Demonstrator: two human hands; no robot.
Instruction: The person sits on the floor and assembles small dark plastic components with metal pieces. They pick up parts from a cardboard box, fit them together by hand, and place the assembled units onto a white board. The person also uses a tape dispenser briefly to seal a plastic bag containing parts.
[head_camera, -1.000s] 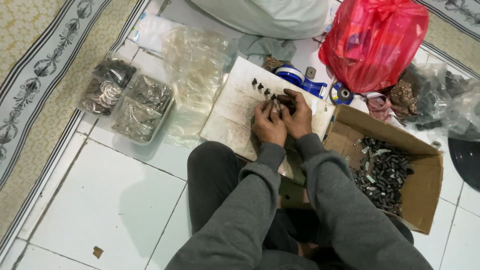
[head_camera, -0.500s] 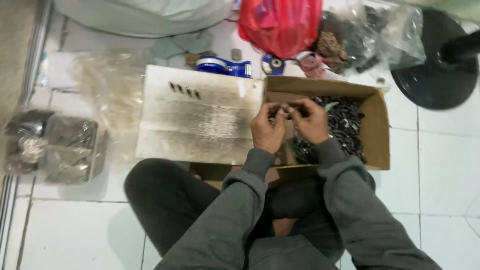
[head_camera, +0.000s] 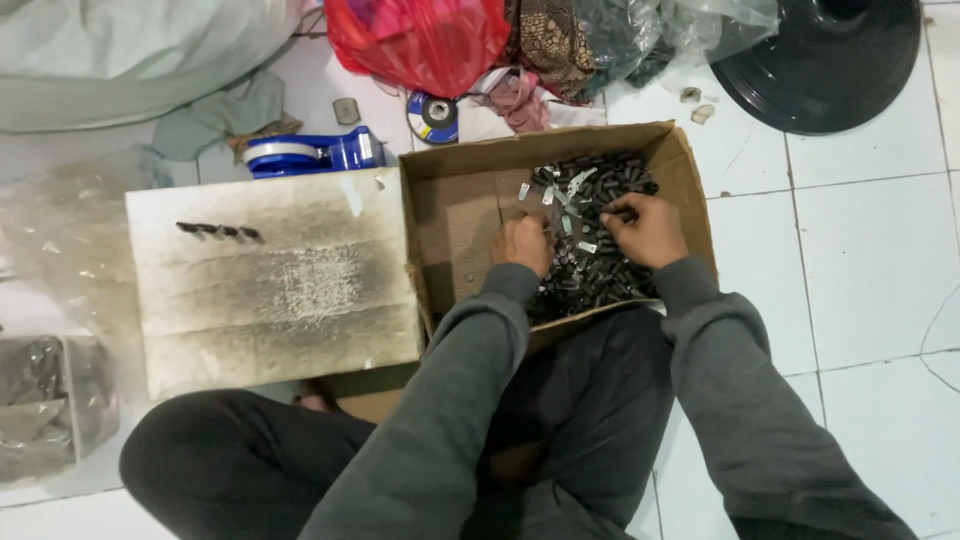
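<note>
Reaching into the parts box

Your left hand (head_camera: 524, 243) and right hand (head_camera: 645, 229) now sit down in the cardboard box (head_camera: 455, 215), fingers curled into the pile of small dark metal parts (head_camera: 590, 270); half a second ago they met above it. Whether either grip holds a piece, you cannot tell. Four parts (head_camera: 218, 231) lie on the smudged board (head_camera: 270, 285).

Even, fairly bright indoor light falls from above. Shadows are soft, the glossy white floor tiles (head_camera: 870, 250) show mild glare. Slight blur throughout.
</note>
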